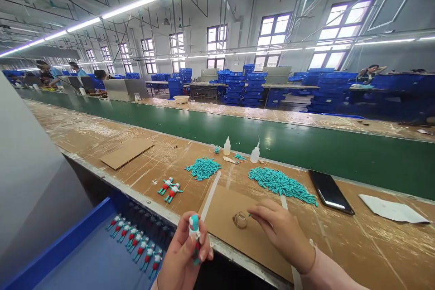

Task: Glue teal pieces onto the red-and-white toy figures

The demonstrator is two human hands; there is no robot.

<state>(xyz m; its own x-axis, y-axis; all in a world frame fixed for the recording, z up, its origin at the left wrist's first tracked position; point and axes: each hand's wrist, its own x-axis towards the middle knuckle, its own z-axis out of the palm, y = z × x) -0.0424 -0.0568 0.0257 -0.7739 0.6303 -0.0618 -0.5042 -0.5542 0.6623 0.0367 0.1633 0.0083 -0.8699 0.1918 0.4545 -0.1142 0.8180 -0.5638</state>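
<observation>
The left hand (181, 258) is closed around a toy figure (194, 229), held upright with its head clear of the fingers for access. The right hand (283, 231) pinches a teal part (250, 214) beside a small cup (240, 219) on the cardboard sheet (224, 210). Supply piles (280, 183) lie near.

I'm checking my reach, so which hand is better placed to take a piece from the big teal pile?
Probably the right hand: it rests on the cardboard just below that pile. The left hand is shut on a figure, farther off.
</observation>
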